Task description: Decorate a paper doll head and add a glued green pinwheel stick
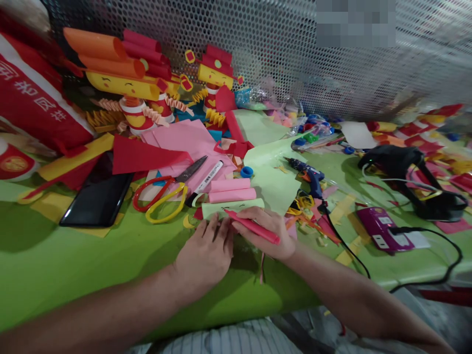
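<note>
You seem to be drawing a face on one green paper roll (250, 203) at twelve o'clock; the next stroke calls for a steady roll. Your left hand (206, 253), half open, braces its lower edge; your right hand (271, 223) pinches one red marker (258, 229). Two pink paper rolls (230, 185) adjoin; one pair of scissors (178, 189), ten o'clock; one glue gun (312, 179), two o'clock.
</note>
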Tool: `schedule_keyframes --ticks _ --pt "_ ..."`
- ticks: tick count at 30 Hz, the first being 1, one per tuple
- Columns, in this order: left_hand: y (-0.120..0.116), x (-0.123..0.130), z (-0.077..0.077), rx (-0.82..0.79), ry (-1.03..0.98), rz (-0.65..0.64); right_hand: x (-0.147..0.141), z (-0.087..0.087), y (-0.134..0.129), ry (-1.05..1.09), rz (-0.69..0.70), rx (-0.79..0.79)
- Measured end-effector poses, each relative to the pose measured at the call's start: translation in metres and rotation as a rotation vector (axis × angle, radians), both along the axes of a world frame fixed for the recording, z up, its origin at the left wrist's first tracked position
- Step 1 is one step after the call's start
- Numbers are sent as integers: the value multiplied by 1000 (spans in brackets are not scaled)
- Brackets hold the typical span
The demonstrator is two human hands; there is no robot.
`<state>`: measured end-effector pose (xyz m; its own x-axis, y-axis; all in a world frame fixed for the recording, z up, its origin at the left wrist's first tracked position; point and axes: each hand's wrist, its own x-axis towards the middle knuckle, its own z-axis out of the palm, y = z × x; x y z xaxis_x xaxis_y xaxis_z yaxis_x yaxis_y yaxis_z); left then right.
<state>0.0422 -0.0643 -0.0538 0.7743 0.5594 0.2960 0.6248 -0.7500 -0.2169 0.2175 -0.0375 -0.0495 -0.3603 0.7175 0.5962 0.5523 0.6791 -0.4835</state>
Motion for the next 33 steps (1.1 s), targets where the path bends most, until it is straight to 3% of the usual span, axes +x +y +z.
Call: schedule_keyframes --ticks 23,33 --pt "-1 0 -1 -53 -5 -1 -2 1 1 -29 -1 -48" --pt "0 2 1 14 -40 -4 -2 1 0 -13 -14 -20"
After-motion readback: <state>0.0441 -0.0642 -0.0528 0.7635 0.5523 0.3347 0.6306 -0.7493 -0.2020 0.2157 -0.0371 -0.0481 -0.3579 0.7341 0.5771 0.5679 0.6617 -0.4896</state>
